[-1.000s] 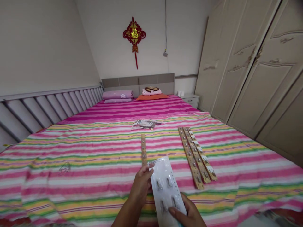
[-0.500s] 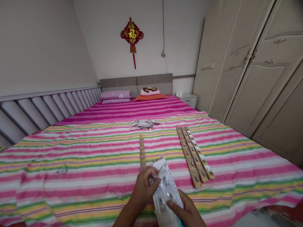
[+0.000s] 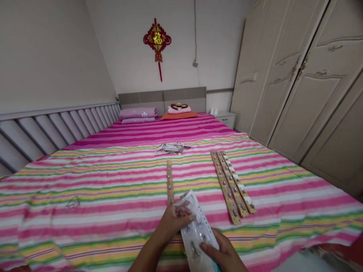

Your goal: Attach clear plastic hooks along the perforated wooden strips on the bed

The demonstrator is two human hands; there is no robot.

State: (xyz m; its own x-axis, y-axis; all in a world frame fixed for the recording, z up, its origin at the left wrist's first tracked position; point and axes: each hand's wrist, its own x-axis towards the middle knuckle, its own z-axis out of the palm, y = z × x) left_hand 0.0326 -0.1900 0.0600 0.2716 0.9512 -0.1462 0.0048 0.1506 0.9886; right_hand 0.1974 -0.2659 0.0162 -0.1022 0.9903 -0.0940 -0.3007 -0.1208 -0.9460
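While hands [image 3: 173, 220] hold blister pack [image 3: 199, 230], three strips [image 3: 233, 184] lie beyond.

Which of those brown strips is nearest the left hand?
The lone strip, running in behind the left hand; the other three lie side by side, further off to its right.

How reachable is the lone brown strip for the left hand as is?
Likely yes: the brown strip lies just beyond the left hand, its far part uncovered, though that hand is holding the plastic pack.
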